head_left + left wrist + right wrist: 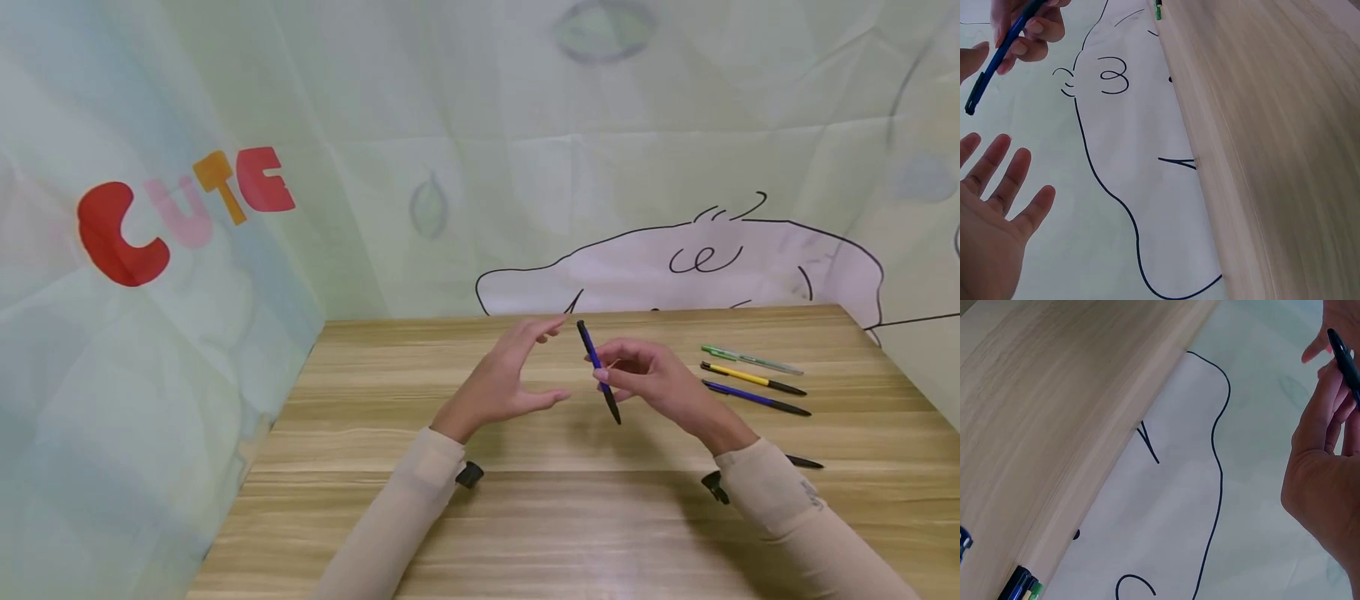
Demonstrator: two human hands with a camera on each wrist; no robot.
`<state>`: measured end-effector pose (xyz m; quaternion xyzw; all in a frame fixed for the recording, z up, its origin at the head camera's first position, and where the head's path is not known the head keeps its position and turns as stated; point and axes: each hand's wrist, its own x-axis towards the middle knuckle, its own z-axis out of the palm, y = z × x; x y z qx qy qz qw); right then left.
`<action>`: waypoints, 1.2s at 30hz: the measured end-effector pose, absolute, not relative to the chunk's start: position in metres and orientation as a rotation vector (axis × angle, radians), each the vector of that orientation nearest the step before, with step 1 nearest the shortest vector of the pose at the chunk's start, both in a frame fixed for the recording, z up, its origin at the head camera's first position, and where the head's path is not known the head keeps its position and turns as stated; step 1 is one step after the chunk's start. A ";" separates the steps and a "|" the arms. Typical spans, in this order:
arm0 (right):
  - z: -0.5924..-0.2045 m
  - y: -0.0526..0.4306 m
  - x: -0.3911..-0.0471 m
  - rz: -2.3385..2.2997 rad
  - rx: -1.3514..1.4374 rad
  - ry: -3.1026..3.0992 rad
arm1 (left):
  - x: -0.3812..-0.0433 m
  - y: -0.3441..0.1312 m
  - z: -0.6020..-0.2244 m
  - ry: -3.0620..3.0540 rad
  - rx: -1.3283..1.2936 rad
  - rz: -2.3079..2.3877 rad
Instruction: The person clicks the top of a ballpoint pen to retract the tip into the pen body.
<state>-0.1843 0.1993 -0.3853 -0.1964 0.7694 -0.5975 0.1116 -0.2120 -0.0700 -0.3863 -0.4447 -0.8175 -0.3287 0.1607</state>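
Observation:
A blue pen with black ends (589,343) is pinched between the thumb and fingers of my right hand (660,379), raised above the table and tilted with its black grip end down. My left hand (510,375) is held just left of the pen, thumb and fingers spread apart with nothing between them. In the left wrist view the pen (1007,53) passes above the spread fingers of the left hand (991,231). The right wrist view catches the pen's dark end (1342,359) beyond the right hand (1322,469).
On the table's right side lie a clear green pen (750,359), a yellow and black pen (752,378) and another blue pen (756,397). A black pen tip (806,461) pokes out past the right sleeve. A printed cloth (375,208) hangs behind the wooden table (360,467).

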 end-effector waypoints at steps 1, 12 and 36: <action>-0.385 0.200 -0.184 -1.745 -0.576 2.270 | -0.211 -0.072 -0.387 -2.337 -1.263 -0.933; -0.387 0.216 -0.182 -1.646 -0.541 2.357 | -0.206 -0.097 -0.394 -2.354 -1.201 -0.870; -0.391 0.266 -0.173 -1.480 -0.529 2.568 | -0.201 -0.134 -0.405 -2.479 -1.102 -0.881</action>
